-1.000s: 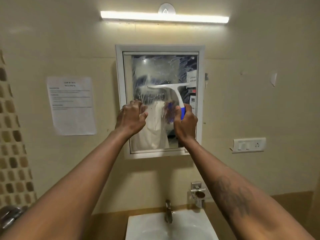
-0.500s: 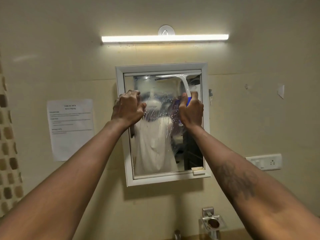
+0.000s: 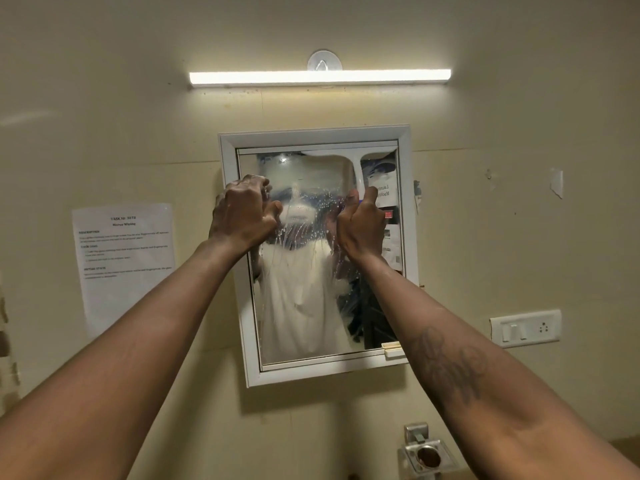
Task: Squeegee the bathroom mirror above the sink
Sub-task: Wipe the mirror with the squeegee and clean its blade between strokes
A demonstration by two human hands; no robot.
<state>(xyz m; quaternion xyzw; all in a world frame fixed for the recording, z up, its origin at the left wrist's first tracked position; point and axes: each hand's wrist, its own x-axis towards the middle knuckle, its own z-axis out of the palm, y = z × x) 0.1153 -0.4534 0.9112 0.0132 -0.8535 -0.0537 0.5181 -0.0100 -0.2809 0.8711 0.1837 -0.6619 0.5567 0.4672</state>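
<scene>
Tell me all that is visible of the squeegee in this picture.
The squeegee is white and looks like plastic, shaped like a T. Its long blade runs level along the top edge of the mirror, just under the white frame, apparently against the glass. A curved neck goes down from the blade into the right hand, which is closed around the handle; a bit of blue shows at the grip. The rest of the handle is hidden. The left hand does not touch it.
</scene>
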